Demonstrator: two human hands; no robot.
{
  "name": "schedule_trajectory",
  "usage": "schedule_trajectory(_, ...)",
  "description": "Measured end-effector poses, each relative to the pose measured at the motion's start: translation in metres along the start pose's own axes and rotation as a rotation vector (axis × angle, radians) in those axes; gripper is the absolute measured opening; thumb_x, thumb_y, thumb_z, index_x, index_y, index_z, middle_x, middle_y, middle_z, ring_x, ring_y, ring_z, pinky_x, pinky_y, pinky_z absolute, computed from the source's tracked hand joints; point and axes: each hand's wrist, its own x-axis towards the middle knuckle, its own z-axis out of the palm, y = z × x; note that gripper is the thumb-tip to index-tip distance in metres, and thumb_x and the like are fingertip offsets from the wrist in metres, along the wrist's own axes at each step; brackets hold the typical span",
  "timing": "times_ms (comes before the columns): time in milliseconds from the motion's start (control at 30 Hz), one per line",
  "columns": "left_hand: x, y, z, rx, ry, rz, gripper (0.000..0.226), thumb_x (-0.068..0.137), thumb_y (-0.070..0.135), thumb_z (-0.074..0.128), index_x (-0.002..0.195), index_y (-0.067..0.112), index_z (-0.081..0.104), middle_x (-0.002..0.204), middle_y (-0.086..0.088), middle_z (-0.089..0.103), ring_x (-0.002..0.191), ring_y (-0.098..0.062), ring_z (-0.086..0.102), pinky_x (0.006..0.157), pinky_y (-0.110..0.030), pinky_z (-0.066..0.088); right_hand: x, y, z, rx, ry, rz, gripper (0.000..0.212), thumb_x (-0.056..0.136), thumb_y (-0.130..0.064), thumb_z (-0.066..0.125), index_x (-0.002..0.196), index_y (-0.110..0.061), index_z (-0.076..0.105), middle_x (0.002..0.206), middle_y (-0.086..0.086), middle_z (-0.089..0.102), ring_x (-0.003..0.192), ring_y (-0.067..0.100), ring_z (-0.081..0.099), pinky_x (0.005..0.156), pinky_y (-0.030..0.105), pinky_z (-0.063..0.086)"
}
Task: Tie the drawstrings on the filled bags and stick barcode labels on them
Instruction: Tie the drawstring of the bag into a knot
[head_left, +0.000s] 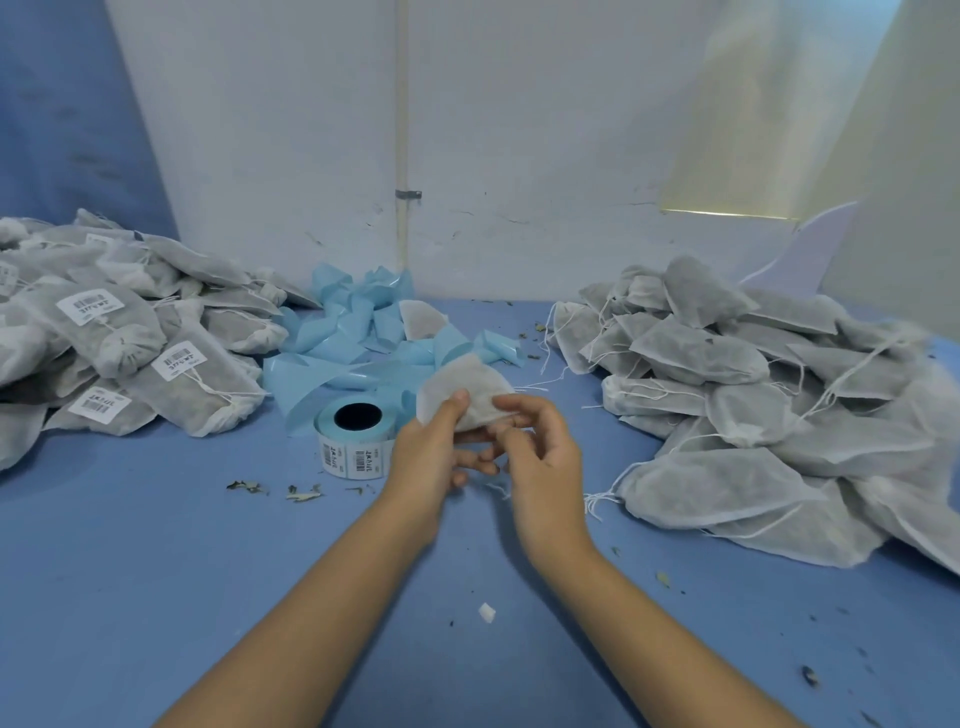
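Observation:
Both my hands hold one filled white bag (465, 387) above the blue table (156, 545). My left hand (434, 457) grips the bag's near end from the left, thumb on top. My right hand (540, 449) pinches the same end from the right, fingers curled; a white drawstring (500, 489) dangles below it. A roll of barcode labels (356, 436) stands just left of my hands. A pile of unlabelled bags (753, 395) with loose strings lies at the right. A pile of tied, labelled bags (119, 332) lies at the left.
Crumpled blue label backing strips (353, 332) lie behind the roll, with one more bag (422, 318) among them. Dried leaf bits (304, 493) and a small white scrap (487, 612) litter the table. A white wall (519, 156) closes the back.

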Motion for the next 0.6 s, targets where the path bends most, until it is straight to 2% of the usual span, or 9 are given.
schedule_trajectory(100, -0.004, -0.002, -0.008, 0.049, -0.006, -0.029, 0.02, 0.092, 0.026, 0.055, 0.087, 0.009, 0.063, 0.067, -0.007, 0.072, 0.041, -0.013, 0.056, 0.038, -0.019, 0.029, -0.001, 0.006, -0.001, -0.119, 0.129, -0.056, 0.032, 0.091, 0.002, 0.05, 0.102, -0.027, 0.056, 0.081, -0.003, 0.057, 0.061, 0.0, 0.052, 0.06, 0.01, 0.041)
schedule_trajectory(167, -0.005, -0.005, -0.015, 0.063, 0.001, -0.043, 0.015, 0.089, 0.023, 0.057, 0.082, 0.01, 0.061, 0.062, -0.008, 0.069, 0.04, -0.013, 0.052, 0.039, -0.019, 0.028, 0.001, 0.01, -0.007, -0.225, 0.14, -0.075, 0.037, 0.093, 0.0, 0.046, 0.105, -0.034, 0.056, 0.093, -0.003, 0.054, 0.072, 0.004, 0.049, 0.07, 0.014, 0.04)
schedule_trajectory(267, -0.008, -0.008, -0.025, 0.012, -0.068, -0.08, 0.017, 0.088, 0.019, 0.057, 0.074, 0.009, 0.057, 0.05, -0.008, 0.058, 0.039, -0.014, 0.046, 0.039, -0.02, 0.027, 0.004, 0.013, -0.019, -0.465, 0.015, -0.148, 0.064, 0.082, 0.016, 0.041, 0.119, -0.034, 0.056, 0.121, -0.009, 0.051, 0.099, 0.007, 0.05, 0.086, 0.013, 0.039)
schedule_trajectory(333, -0.009, -0.008, -0.03, -0.006, -0.099, -0.095, 0.02, 0.087, 0.02, 0.056, 0.07, 0.008, 0.054, 0.046, -0.006, 0.052, 0.038, -0.015, 0.044, 0.04, -0.022, 0.026, 0.005, 0.017, -0.022, -0.678, -0.1, -0.217, 0.076, 0.075, 0.02, 0.046, 0.127, -0.034, 0.053, 0.138, -0.014, 0.039, 0.117, 0.011, 0.04, 0.098, 0.008, 0.028)
schedule_trajectory(367, -0.01, -0.008, -0.031, -0.008, -0.108, -0.094, 0.022, 0.088, 0.022, 0.054, 0.071, 0.008, 0.054, 0.045, -0.007, 0.05, 0.038, -0.015, 0.044, 0.039, -0.022, 0.026, 0.006, 0.018, -0.022, -0.739, -0.129, -0.249, 0.073, 0.075, 0.018, 0.053, 0.127, -0.035, 0.054, 0.141, -0.015, 0.035, 0.119, 0.011, 0.036, 0.098, 0.003, 0.022)
schedule_trajectory(433, -0.011, -0.009, -0.031, -0.023, -0.135, -0.078, 0.035, 0.092, 0.034, 0.048, 0.076, 0.005, 0.058, 0.047, -0.01, 0.052, 0.038, -0.017, 0.045, 0.038, -0.022, 0.026, 0.006, 0.019, -0.022, -0.778, -0.133, -0.303, 0.061, 0.077, 0.011, 0.061, 0.121, -0.032, 0.062, 0.141, -0.016, 0.036, 0.119, 0.009, 0.034, 0.098, 0.002, 0.017)
schedule_trajectory(533, -0.013, -0.011, -0.032, -0.118, -0.159, -0.001, 0.063, 0.087, 0.061, 0.035, 0.088, 0.005, 0.063, 0.067, -0.015, 0.064, 0.043, -0.021, 0.051, 0.038, -0.022, 0.029, 0.004, 0.018, -0.021, -0.562, -0.072, -0.225, 0.05, 0.08, 0.009, 0.06, 0.11, -0.031, 0.063, 0.127, -0.013, 0.056, 0.113, 0.005, 0.05, 0.098, 0.012, 0.034)
schedule_trajectory(600, -0.014, -0.011, -0.032, -0.14, -0.119, 0.054, 0.053, 0.089, 0.054, 0.04, 0.099, 0.008, 0.063, 0.092, -0.009, 0.07, 0.051, -0.024, 0.06, 0.04, -0.024, 0.04, 0.006, 0.017, -0.02, -0.372, 0.037, -0.101, 0.026, 0.089, -0.003, 0.061, 0.107, -0.021, 0.064, 0.107, -0.009, 0.067, 0.097, 0.004, 0.06, 0.085, 0.018, 0.044)
